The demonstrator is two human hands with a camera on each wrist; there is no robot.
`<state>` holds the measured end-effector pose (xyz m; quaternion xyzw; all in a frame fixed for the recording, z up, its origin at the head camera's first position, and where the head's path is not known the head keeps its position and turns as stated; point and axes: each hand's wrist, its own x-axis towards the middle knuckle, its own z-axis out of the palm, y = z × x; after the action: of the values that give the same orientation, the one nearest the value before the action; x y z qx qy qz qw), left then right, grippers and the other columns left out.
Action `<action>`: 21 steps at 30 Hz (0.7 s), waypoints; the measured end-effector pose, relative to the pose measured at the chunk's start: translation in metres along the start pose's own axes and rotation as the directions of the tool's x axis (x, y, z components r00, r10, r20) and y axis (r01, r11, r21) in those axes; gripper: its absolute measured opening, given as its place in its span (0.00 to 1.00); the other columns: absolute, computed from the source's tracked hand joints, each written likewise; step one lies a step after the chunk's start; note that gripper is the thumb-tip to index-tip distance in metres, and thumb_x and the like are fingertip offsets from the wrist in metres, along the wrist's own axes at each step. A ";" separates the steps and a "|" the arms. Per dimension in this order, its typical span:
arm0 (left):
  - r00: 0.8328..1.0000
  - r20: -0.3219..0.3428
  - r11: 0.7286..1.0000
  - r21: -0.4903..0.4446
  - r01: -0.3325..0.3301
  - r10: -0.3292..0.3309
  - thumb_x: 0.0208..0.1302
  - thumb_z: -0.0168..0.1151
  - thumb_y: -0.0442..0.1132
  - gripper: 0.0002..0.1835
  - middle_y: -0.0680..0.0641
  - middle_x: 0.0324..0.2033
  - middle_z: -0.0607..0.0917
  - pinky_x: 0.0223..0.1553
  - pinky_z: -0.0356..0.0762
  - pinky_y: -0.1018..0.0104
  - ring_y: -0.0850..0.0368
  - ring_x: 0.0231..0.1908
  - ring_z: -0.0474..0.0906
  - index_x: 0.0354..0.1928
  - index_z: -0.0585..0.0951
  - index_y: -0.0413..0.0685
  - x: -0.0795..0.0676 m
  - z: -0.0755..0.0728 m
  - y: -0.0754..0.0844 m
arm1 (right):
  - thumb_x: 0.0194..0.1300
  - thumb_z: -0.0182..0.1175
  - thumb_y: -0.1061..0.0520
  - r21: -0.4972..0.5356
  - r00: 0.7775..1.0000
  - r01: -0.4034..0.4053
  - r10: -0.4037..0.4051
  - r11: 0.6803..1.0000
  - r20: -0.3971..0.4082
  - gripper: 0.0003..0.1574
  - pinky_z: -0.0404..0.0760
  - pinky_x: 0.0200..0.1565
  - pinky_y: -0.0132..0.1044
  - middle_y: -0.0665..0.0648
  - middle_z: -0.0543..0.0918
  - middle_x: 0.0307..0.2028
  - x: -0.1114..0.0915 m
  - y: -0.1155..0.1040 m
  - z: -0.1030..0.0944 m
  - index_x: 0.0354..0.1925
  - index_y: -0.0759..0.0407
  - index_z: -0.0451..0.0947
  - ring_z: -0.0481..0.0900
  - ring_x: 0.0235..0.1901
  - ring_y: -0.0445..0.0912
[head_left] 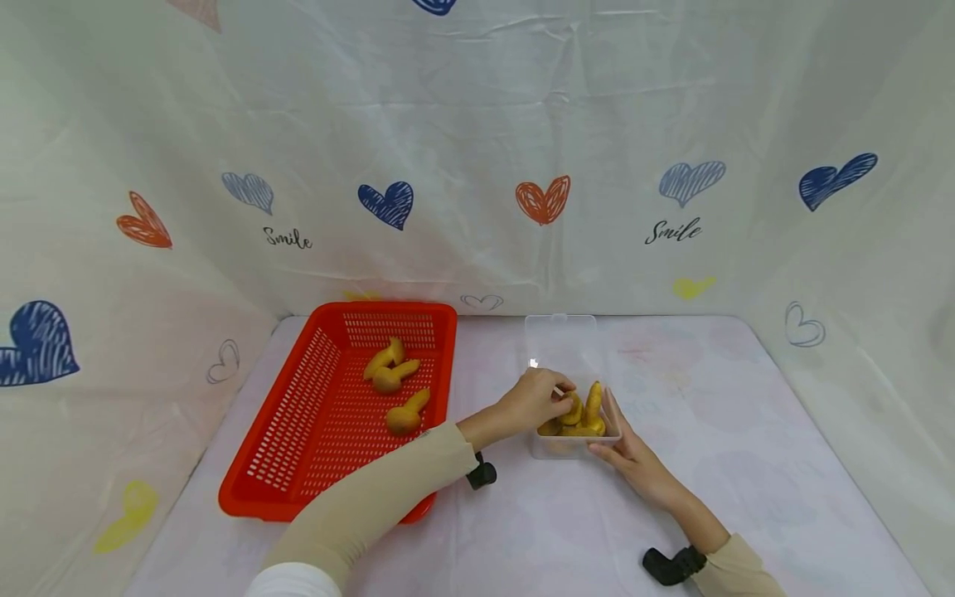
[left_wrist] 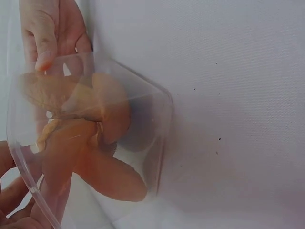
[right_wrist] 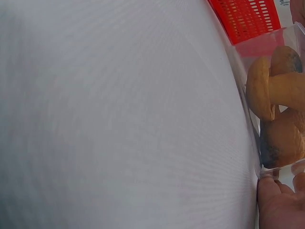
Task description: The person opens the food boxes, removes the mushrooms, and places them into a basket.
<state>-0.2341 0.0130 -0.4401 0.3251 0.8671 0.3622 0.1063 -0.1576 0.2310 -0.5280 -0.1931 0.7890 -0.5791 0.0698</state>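
A clear plastic box (head_left: pixel 561 448) holds several yellow-brown mushrooms (head_left: pixel 593 406), their caps and stems pressed together. My left hand (head_left: pixel 531 402) reaches over the box's left side, its fingers curled at a mushroom (head_left: pixel 573 408) near the top of the pile. In the left wrist view, fingers of that hand (left_wrist: pixel 19 200) show at the rim, partly cut off by the frame. Against the right side of the box, my right hand (head_left: pixel 637 464) holds it, thumb at the front and fingers along the side. The box's lid (head_left: pixel 561 336) stands open behind.
A red perforated basket (head_left: pixel 298 464) stands on the left, beneath my left forearm. Three mushrooms (head_left: pixel 404 419) lie in it. The white cloth-covered table (head_left: pixel 709 431) ends at a hanging sheet with printed hearts (head_left: pixel 543 201). Dark wrist cameras (head_left: pixel 671 565) sit on both wrists.
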 end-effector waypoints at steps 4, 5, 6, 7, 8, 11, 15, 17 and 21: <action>1.000 -0.009 1.000 0.019 0.010 -0.010 0.67 0.65 0.32 0.13 0.43 0.48 0.86 0.37 0.79 0.81 0.61 0.40 0.85 0.51 0.84 0.35 0.000 0.001 0.000 | 0.75 0.55 0.61 0.000 1.000 0.005 -0.005 1.000 0.001 0.56 0.66 0.57 0.21 0.62 0.31 0.78 0.001 0.000 0.000 0.79 0.49 0.25 0.36 0.73 0.71; 1.000 -0.010 1.000 0.023 0.011 -0.011 0.67 0.66 0.32 0.12 0.44 0.48 0.86 0.37 0.79 0.81 0.62 0.40 0.85 0.51 0.84 0.36 0.000 0.001 0.000 | 0.75 0.55 0.61 0.001 1.000 0.004 -0.004 1.000 0.002 0.56 0.66 0.57 0.21 0.62 0.31 0.78 0.001 -0.001 0.000 0.79 0.49 0.24 0.36 0.73 0.72; 1.000 -0.011 1.000 0.024 0.012 -0.011 0.66 0.67 0.32 0.12 0.44 0.47 0.87 0.37 0.79 0.81 0.62 0.40 0.85 0.50 0.84 0.36 0.000 0.001 0.000 | 0.75 0.55 0.61 0.003 1.000 0.003 -0.003 1.000 0.002 0.56 0.66 0.57 0.21 0.63 0.31 0.78 0.001 -0.001 0.000 0.79 0.49 0.24 0.36 0.73 0.72; 1.000 -0.013 1.000 0.025 0.011 -0.011 0.65 0.67 0.33 0.13 0.44 0.47 0.87 0.37 0.79 0.81 0.62 0.40 0.85 0.50 0.84 0.36 0.000 0.001 0.000 | 0.75 0.55 0.61 0.004 1.000 0.000 0.000 1.000 0.002 0.57 0.66 0.57 0.21 0.63 0.31 0.78 0.001 -0.001 0.000 0.79 0.49 0.24 0.36 0.73 0.72; 1.000 -0.015 1.000 0.023 0.010 -0.010 0.65 0.68 0.33 0.13 0.44 0.47 0.87 0.37 0.79 0.81 0.62 0.40 0.85 0.50 0.85 0.36 0.000 0.001 0.000 | 0.75 0.55 0.61 0.005 1.000 -0.002 0.002 1.000 0.001 0.57 0.66 0.57 0.21 0.63 0.31 0.78 0.000 -0.002 0.000 0.79 0.49 0.24 0.36 0.73 0.72; 1.000 -0.028 1.000 0.021 0.003 -0.003 0.64 0.68 0.33 0.12 0.45 0.45 0.87 0.36 0.78 0.82 0.63 0.39 0.84 0.49 0.85 0.36 0.000 0.001 -0.001 | 0.75 0.55 0.61 0.002 1.000 -0.008 0.008 1.000 0.000 0.57 0.66 0.57 0.21 0.63 0.31 0.78 0.000 -0.002 0.000 0.79 0.49 0.24 0.37 0.73 0.72; 0.999 -0.048 1.000 -0.006 0.008 -0.009 0.64 0.69 0.32 0.12 0.45 0.44 0.87 0.36 0.79 0.82 0.64 0.38 0.84 0.48 0.86 0.37 0.000 0.000 -0.001 | 0.75 0.55 0.60 -0.002 1.000 -0.018 0.018 1.000 -0.003 0.57 0.66 0.57 0.21 0.63 0.32 0.78 0.000 -0.002 0.000 0.79 0.44 0.24 0.37 0.73 0.71; 0.998 -0.053 1.000 -0.023 0.015 -0.016 0.63 0.69 0.32 0.12 0.46 0.44 0.88 0.36 0.79 0.81 0.64 0.38 0.84 0.48 0.86 0.37 -0.001 -0.002 -0.001 | 0.76 0.55 0.60 0.002 1.000 -0.022 0.022 1.000 -0.005 0.57 0.66 0.57 0.21 0.62 0.31 0.78 0.000 -0.002 0.000 0.79 0.42 0.25 0.36 0.73 0.71; 0.998 -0.054 0.999 -0.048 0.017 -0.020 0.63 0.69 0.33 0.12 0.46 0.44 0.88 0.36 0.79 0.81 0.64 0.38 0.84 0.48 0.86 0.37 -0.002 -0.005 0.001 | 0.76 0.54 0.60 0.011 1.000 -0.022 0.022 1.000 -0.004 0.56 0.67 0.57 0.22 0.62 0.30 0.78 0.000 -0.002 0.001 0.79 0.44 0.24 0.35 0.73 0.72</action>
<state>-0.2339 0.0093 -0.4365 0.3044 0.8638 0.3904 0.0935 -0.1571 0.2295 -0.5265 -0.1831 0.7879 -0.5831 0.0756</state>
